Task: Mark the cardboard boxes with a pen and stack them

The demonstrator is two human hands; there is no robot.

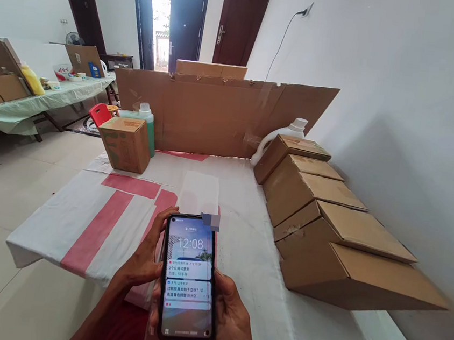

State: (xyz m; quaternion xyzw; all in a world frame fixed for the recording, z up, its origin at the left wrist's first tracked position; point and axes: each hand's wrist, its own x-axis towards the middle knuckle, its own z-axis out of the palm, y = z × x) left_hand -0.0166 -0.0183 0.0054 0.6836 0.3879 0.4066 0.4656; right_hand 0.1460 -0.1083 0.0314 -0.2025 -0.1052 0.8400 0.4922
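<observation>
Phone (189,278) held upright over the near edge of the table (244,237), screen toward the camera and lit. Lock screen reads 12:08; below it sit notification cards in Chinese, too small to read with certainty apart from a time stamp "10:39" on the upper card and "8:31" on the next.

Largest first. Table is covered with a white cloth bearing broad red stripes on its left half. Cardboard sheet (220,115) stands upright along the far edge, spanning almost the full width. Row of brown cartons (326,229), lying tilted and overlapping one another, runs down the right edge from the far right corner toward the near side; no legible print on them. Small carton (126,143) stands near the far left corner, faded print on its side, unreadable. Green bottle (148,126) with a white cap stands just behind it, touching or nearly so. White jug (281,135) stands at the far right corner, between the cardboard sheet and the first carton.

Right hand (231,322) is cupped under the phone from the right, fingers curled around its edge. Left hand (142,261) is closed loosely against the phone's left edge, thumb lying along the frame near the top.
</observation>
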